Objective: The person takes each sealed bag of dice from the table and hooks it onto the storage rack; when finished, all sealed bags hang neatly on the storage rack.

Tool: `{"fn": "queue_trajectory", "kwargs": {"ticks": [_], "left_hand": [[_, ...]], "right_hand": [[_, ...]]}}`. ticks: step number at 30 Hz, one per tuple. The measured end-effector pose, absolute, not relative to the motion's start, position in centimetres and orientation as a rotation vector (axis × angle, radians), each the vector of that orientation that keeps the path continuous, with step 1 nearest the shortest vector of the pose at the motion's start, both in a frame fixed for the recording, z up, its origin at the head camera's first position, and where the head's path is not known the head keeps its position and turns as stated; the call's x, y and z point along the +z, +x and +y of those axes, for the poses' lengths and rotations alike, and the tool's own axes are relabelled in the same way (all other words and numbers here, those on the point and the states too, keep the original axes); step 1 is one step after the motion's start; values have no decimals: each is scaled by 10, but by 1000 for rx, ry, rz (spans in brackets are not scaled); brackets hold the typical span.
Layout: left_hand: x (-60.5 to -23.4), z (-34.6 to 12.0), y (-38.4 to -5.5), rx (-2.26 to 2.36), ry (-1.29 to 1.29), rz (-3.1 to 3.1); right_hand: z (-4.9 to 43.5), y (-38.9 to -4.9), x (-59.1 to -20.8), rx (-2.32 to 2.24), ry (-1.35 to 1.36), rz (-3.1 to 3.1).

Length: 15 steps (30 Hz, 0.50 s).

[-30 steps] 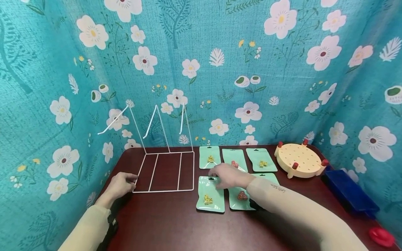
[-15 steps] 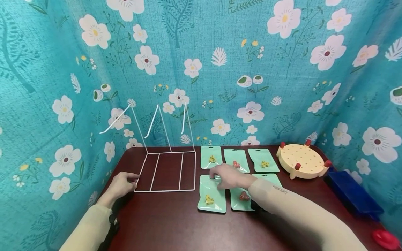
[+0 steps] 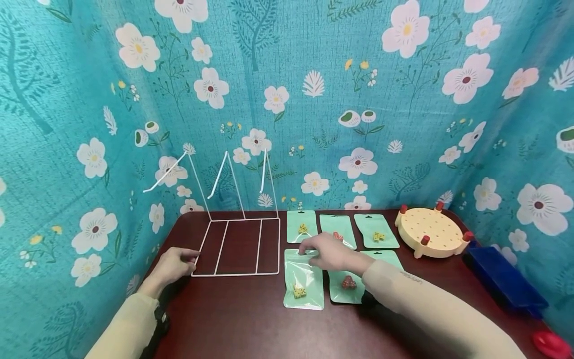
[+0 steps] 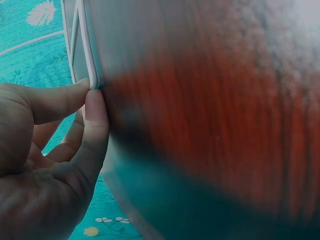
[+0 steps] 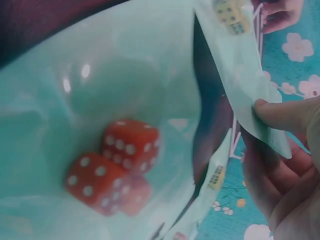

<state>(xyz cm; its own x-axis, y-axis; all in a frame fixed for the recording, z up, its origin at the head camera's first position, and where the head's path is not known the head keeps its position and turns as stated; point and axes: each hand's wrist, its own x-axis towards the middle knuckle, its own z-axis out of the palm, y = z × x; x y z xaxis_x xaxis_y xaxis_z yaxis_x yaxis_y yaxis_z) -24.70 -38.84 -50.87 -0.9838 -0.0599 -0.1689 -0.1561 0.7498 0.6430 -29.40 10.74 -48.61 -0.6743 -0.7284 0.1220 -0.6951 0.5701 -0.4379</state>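
Pale green, the front-left pouch point(image 3: 305, 274) with yellow dice point(image 3: 300, 291) is just right of the white wire rack point(image 3: 235, 274) on the desk point(image 3: 233, 319); only the right wrist view clearly shows the right hand point(image 3: 331, 250) pinching its top edge between thumb and fingers. The left wrist view makes plain the left hand point(image 3: 176, 263) gripping the rack's near corner. The right sleeve point(image 3: 417, 294) covers part of the red-dice pouch point(image 3: 338, 296); a cream stand point(image 3: 428, 230) and blue tray point(image 3: 504, 279) sit farther right.
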Motion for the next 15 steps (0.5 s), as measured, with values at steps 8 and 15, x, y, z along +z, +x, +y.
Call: {"fn": "queue_trajectory", "kwargs": {"ticks": [8,15], "left_hand": [[-508,-386,-245,1054,-167,2812],[-507,-387,-246,1051,-170,2812]], "right_hand": [[107,-281,-473,-825,-1346,2736],[103,-266,-455,-987,-1316,2748]]}}
